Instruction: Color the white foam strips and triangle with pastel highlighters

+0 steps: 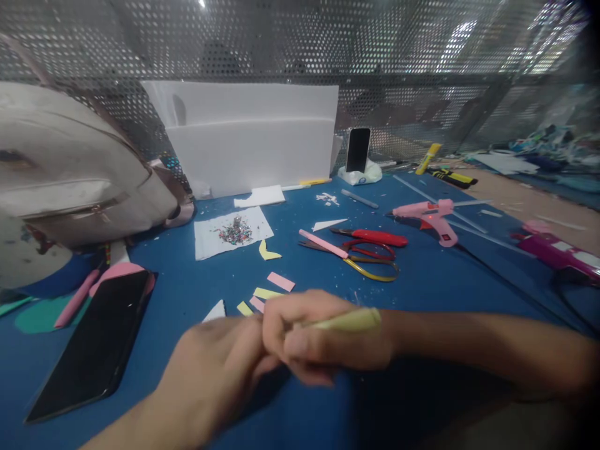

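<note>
My right hand (pixel 300 334) is closed round a pale yellow rolled strip (pixel 351 320), whose wider end points to the right. Against its fingertips rests my left hand (pixel 215 359), fingers curled and pressed together; whatever lies between them is hidden. Just beyond the hands are small pink strips (pixel 281 281) and yellow strips (pixel 267 293), partly covered by my fingers. A white scrap (pixel 215 310) sticks out behind my left hand. Farther off, a bent yellow piece (pixel 269 251) lies on the blue table (pixel 225 275).
Scissors (pixel 368 265), red-handled pliers (pixel 375 237) and a pink glue gun (pixel 434 219) lie to the right. Shiny bits (pixel 235 231) sit on white paper (pixel 206 240). At left are a dark phone (pixel 94 350) and a backpack (pixel 70 162). A second phone (pixel 359 150) stands at the back.
</note>
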